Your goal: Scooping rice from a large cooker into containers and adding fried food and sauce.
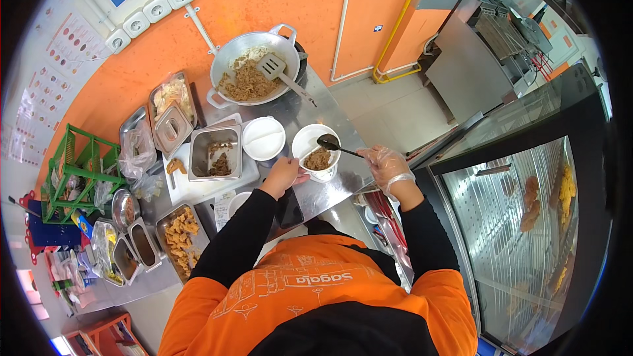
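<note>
My gloved right hand (388,168) grips the handle of a black spoon (328,142), whose head is over a white bowl (299,139). Inside that bowl, a divider separates off a portion of brown rice-like food (318,159). My bare left hand (286,177) holds the bowl at its left rim, near the divider's end. Just left of it stands another white bowl or stack of bowls (264,137) with a divider across the top. A steel food pan (215,153) holding some brown meat pieces sits on a white cutting board (180,188).
Behind, an aluminium wok (289,54) holds brown food and a slotted spatula (271,66). A dark phone (289,209) lies below my left hand. Fried chicken pieces fill a tray (160,230) at left, near a green rack (84,178). A glass display case (494,198) stands right.
</note>
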Demonstrator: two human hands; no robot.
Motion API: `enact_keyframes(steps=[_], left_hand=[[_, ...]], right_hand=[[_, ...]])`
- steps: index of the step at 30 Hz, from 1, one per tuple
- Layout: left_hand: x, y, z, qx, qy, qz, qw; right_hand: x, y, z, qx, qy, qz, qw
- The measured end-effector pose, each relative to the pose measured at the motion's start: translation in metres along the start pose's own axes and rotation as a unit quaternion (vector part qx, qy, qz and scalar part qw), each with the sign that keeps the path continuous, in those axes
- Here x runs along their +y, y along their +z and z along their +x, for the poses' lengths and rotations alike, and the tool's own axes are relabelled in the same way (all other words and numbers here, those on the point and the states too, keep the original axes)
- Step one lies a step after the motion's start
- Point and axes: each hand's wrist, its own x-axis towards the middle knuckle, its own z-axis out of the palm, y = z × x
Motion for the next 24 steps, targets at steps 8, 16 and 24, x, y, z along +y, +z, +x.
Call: enact_keyframes(steps=[8,16,24], left_hand=[[-0.01,-0.003,0.01,0.007,0.021,-0.032,0.999],[-0.014,0.001,0.01,0.029,0.033,-0.046,0.998],[-0.013,0.002,0.01,0.048,0.037,-0.013,0.998]], right_hand=[[-0.01,-0.01,0.071,-0.027,0.082,0.317,0.944],[-0.083,0.009,0.272,0.001,-0.014,0.035,0.999],[-0.069,-0.002,0.241,0.265,-0.165,-0.036,0.949]])
